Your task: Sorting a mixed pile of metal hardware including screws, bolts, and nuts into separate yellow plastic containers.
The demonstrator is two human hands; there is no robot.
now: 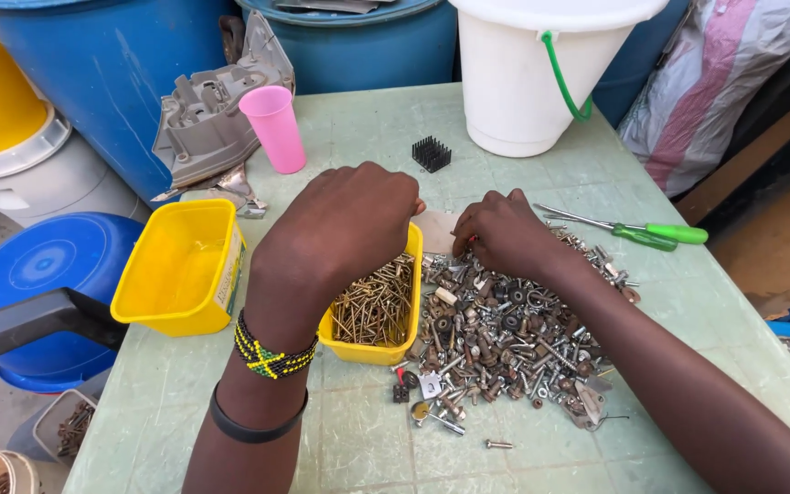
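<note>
The left hand [345, 224] is curled over the yellow box [372, 352] of gold screws; I cannot tell if it holds anything. The right hand [500, 230] pinches something small and red at the edge of the pile of bolts [505, 338] on the table [541, 174].

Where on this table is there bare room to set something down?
Bare tabletop lies along the near edge below the hardware pile, and between the pink cup and white bucket. It is crowded around both yellow tubs and the pile.
</note>
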